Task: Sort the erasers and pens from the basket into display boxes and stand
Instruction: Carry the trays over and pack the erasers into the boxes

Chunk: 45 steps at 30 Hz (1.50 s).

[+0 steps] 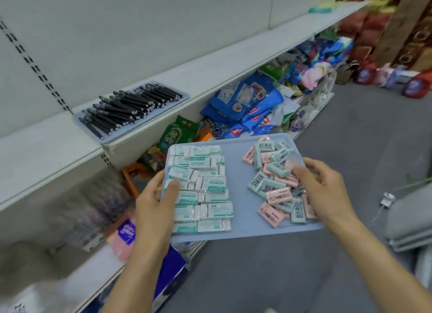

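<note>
A pale blue tray [238,186] is held in the air in front of the shelves. My left hand [155,197] grips its left edge, thumb on top over the white erasers. My right hand [323,184] grips the right edge, thumb lying among the loose erasers. Several white-and-green wrapped erasers [203,189] lie in rows on the tray's left half. Pink and mint erasers [275,179] lie in a loose pile on its right half. A second blue tray [180,97] on the middle shelf holds several black pens [131,109] laid side by side.
A white shelf board [58,149] runs from lower left to upper right. The lower shelf holds blue and green packets [247,102] and tissue packs [126,233]. Grey carpet [315,266] covers the aisle floor. Grey folded items [411,221] sit at the right.
</note>
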Tool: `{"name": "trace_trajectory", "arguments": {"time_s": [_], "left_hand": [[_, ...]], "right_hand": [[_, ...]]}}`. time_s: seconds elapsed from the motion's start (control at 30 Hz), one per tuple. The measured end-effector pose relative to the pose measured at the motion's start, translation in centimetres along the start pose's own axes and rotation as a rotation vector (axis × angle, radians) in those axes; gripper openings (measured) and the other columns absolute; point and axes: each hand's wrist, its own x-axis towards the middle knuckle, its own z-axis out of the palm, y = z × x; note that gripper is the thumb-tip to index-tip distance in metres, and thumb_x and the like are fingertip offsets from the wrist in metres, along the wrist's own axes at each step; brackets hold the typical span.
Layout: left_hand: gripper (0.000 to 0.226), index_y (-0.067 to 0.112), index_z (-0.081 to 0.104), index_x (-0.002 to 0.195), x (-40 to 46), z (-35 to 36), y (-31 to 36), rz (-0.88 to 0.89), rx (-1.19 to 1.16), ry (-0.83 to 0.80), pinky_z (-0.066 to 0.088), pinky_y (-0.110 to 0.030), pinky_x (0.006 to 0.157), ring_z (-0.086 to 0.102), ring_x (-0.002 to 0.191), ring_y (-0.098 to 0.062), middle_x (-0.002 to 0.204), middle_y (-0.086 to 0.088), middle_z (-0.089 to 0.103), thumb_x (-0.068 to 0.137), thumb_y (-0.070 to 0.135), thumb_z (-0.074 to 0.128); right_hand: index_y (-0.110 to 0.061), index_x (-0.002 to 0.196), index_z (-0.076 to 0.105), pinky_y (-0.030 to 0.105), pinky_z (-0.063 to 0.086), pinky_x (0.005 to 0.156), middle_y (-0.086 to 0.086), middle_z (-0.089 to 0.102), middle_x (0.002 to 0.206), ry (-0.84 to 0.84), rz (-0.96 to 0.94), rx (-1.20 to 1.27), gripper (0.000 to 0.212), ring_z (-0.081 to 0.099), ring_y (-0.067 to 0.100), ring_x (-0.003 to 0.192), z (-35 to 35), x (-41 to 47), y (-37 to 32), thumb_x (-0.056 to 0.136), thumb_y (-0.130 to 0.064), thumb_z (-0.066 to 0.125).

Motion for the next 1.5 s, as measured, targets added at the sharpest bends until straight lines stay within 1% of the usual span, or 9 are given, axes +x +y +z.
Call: {"name": "trace_trajectory", "arguments": {"time_s": [0.23, 0.3, 0.43, 0.53, 0.63, 0.97, 1.17, 1.27, 1.5], "left_hand": [[0.034, 0.025, 0.058, 0.13, 1.2, 11.9, 1.2, 0.012, -0.016, -0.088, 0.049, -0.015, 0.047, 0.069, 0.06, -0.003, 0.072, 0.011, 0.073, 0.096, 0.021, 0.059], [0.035, 0.026, 0.058, 0.131, 1.6, 15.0, 2.0, -0.011, -0.019, -0.105, 0.051, -0.019, 0.05, 0.07, 0.062, -0.005, 0.079, 0.009, 0.073, 0.095, 0.021, 0.059], [0.026, 0.049, 0.066, 0.096, 3.2, 20.3, 3.1, -0.02, -0.001, -0.157, 0.059, -0.041, 0.069, 0.073, 0.072, -0.018, 0.085, 0.001, 0.075, 0.095, 0.024, 0.06], [0.035, 0.037, 0.054, 0.128, 5.0, 24.2, 3.8, -0.053, 0.01, -0.158, 0.06, -0.044, 0.074, 0.073, 0.079, -0.022, 0.102, -0.004, 0.072, 0.095, 0.029, 0.061], [0.041, 0.032, 0.051, 0.134, 7.4, 28.3, 4.4, -0.028, 0.057, -0.164, 0.06, -0.036, 0.068, 0.073, 0.077, -0.017, 0.103, 0.0, 0.07, 0.094, 0.03, 0.06], [0.043, 0.03, 0.053, 0.133, 20.7, 45.6, 6.7, -0.024, 0.03, -0.206, 0.059, -0.048, 0.079, 0.073, 0.077, -0.019, 0.094, -0.003, 0.074, 0.092, 0.032, 0.063], [0.038, 0.029, 0.055, 0.131, 27.5, 56.1, 10.4, -0.014, 0.025, -0.246, 0.058, -0.037, 0.067, 0.073, 0.072, -0.015, 0.088, 0.001, 0.074, 0.093, 0.029, 0.061], [0.042, 0.027, 0.053, 0.135, 30.3, 61.5, 12.3, -0.015, 0.02, -0.279, 0.06, -0.039, 0.072, 0.073, 0.076, -0.016, 0.095, 0.001, 0.073, 0.094, 0.029, 0.06], [0.04, 0.027, 0.053, 0.134, 36.7, 74.9, 14.6, 0.028, 0.042, -0.291, 0.053, -0.026, 0.06, 0.071, 0.07, -0.007, 0.095, 0.006, 0.071, 0.094, 0.028, 0.059]], "right_hand": [[-0.026, 0.108, 0.062, 0.037, 0.057, 0.067, -0.007, 0.073, 0.082, 0.079, 0.031, -0.035, 0.017, 0.071, 0.012, 0.07, -8.4, 7.0, 1.8, 0.092, -0.031, 0.06], [-0.028, 0.105, 0.062, 0.038, 0.058, 0.065, -0.009, 0.073, 0.076, 0.098, 0.048, -0.028, 0.012, 0.071, 0.015, 0.067, -10.5, 8.9, 2.2, 0.093, -0.03, 0.06], [-0.025, 0.103, 0.064, 0.036, 0.057, 0.065, -0.009, 0.073, 0.075, 0.133, 0.066, -0.021, 0.011, 0.071, 0.011, 0.065, -13.8, 12.8, 3.0, 0.093, -0.027, 0.06], [-0.022, 0.106, 0.064, 0.026, 0.054, 0.059, -0.01, 0.072, 0.077, 0.157, 0.078, 0.001, 0.014, 0.069, 0.004, 0.063, -15.6, 16.3, 3.9, 0.093, -0.026, 0.06], [-0.024, 0.102, 0.064, 0.016, 0.05, 0.055, -0.012, 0.071, 0.077, 0.169, 0.075, 0.009, 0.01, 0.067, -0.001, 0.062, -17.1, 20.4, 4.6, 0.094, -0.026, 0.06], [-0.025, 0.103, 0.064, 0.036, 0.056, 0.071, -0.008, 0.074, 0.079, 0.213, 0.086, 0.007, 0.011, 0.071, 0.011, 0.071, -21.9, 40.2, 5.9, 0.093, -0.029, 0.06], [-0.024, 0.106, 0.064, 0.032, 0.053, 0.067, -0.013, 0.074, 0.077, 0.248, 0.069, -0.006, 0.015, 0.07, 0.006, 0.067, -25.7, 52.0, 5.1, 0.093, -0.029, 0.061], [-0.028, 0.099, 0.063, 0.03, 0.051, 0.063, -0.019, 0.072, 0.073, 0.253, 0.065, -0.005, 0.006, 0.069, 0.003, 0.063, -27.9, 57.6, 4.9, 0.093, -0.028, 0.06], [-0.022, 0.105, 0.064, 0.023, 0.049, 0.059, -0.012, 0.071, 0.074, 0.258, 0.056, -0.013, 0.013, 0.068, 0.0, 0.063, -33.6, 71.5, 6.3, 0.095, -0.027, 0.059]]}}
